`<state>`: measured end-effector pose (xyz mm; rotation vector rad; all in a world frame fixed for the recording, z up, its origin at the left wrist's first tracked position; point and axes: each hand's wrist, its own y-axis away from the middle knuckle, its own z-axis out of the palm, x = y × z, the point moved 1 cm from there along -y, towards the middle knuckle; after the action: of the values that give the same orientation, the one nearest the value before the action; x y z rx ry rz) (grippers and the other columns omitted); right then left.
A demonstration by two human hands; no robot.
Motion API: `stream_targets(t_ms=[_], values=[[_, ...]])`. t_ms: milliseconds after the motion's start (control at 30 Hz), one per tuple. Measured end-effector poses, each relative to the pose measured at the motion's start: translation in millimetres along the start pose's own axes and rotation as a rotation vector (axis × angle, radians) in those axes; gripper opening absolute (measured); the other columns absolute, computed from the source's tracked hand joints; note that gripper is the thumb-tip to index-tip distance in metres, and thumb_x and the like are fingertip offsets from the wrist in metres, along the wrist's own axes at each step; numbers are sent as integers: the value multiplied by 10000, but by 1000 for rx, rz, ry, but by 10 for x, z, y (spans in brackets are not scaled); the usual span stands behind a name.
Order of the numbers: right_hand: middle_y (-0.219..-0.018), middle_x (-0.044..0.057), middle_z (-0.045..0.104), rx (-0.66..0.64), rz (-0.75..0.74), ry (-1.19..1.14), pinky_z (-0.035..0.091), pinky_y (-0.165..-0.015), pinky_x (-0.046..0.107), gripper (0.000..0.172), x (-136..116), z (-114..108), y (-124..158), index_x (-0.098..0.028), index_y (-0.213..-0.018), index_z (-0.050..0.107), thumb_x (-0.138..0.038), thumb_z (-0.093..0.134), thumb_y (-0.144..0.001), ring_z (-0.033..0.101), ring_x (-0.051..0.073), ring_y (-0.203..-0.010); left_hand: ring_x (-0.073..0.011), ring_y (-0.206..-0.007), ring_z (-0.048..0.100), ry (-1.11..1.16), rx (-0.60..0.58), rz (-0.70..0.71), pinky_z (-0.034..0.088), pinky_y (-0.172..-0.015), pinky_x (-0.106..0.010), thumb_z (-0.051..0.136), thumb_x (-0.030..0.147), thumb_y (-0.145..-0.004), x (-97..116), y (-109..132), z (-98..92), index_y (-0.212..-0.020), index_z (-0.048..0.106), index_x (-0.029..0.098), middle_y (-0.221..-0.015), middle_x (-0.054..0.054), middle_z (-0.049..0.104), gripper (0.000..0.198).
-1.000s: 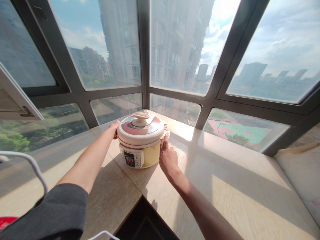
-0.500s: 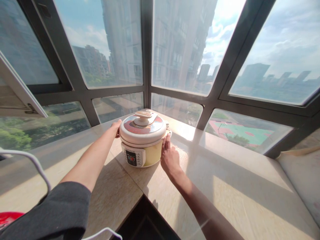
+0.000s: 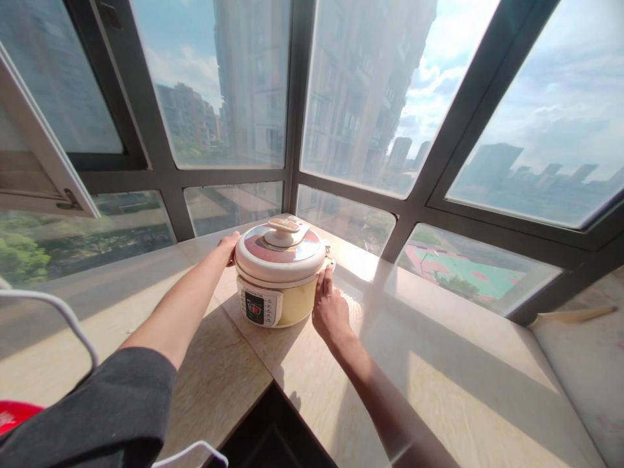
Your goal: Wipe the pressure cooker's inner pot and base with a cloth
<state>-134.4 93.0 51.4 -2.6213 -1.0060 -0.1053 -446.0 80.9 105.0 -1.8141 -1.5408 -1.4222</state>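
An electric pressure cooker [image 3: 297, 302] with cream-yellow sides and a control panel on its front stands upright on the stone-look sill. Its round lid [image 3: 253, 250], part glass with a pale knob on top, sits on the pot. My left hand [image 3: 228, 249] grips the cooker's left side, its fingers partly hidden behind the rim. On the other side, my right hand [image 3: 331, 309] is closed at the right side handle, fingers held together against it.
Windows with dark frames [image 3: 292, 117] meet in a corner behind the cooker. A white cable [image 3: 58, 305] loops at the left, near a red object [image 3: 17, 415] cut off by the edge. In front, a dark recess [image 3: 273, 429] cuts into the sill [image 3: 439, 383].
The view has tilted and shifted slightly. Both hands keep their places on the cooker, which stays in the same spot on the sill.
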Motion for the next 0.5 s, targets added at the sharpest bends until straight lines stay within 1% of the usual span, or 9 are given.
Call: stream_targets(t_ms=[200, 267, 367, 500], values=[[-1647, 373, 193, 29, -31, -12, 635, -734, 401, 818, 41, 73, -37, 2, -1629, 150, -23, 444, -866, 720, 280, -923, -176, -872, 669, 39, -22, -6, 587, -764, -363, 565, 492, -999, -33, 29, -34, -1205, 637, 153, -1076, -78, 682, 403], [-1652, 365, 196, 29, -54, -45, 632, -779, 398, 808, 62, 71, -53, 11, -1624, 146, -38, 444, -874, 714, 305, -1019, -176, -880, 671, 42, -24, -9, 589, -764, -361, 578, 476, -997, -59, 29, -56, -1210, 635, 152, -1090, -81, 680, 393], [-1659, 347, 207, 27, -78, -106, 624, -836, 387, 791, 94, 40, -68, 2, -1618, 163, -59, 447, -882, 658, 350, -1209, -187, -914, 674, 26, -15, -20, 594, -785, -373, 594, 459, -991, -103, 19, -88, -1218, 635, 150, -1122, -87, 677, 386], [-1672, 316, 209, 5, -68, -164, 620, -860, 399, 802, 132, -26, -75, -44, -1619, 201, -63, 467, -863, 596, 375, -1314, -195, -936, 677, -14, 6, -7, 596, -799, -384, 599, 449, -990, -178, 8, -136, -1232, 630, 150, -1142, -92, 674, 386]])
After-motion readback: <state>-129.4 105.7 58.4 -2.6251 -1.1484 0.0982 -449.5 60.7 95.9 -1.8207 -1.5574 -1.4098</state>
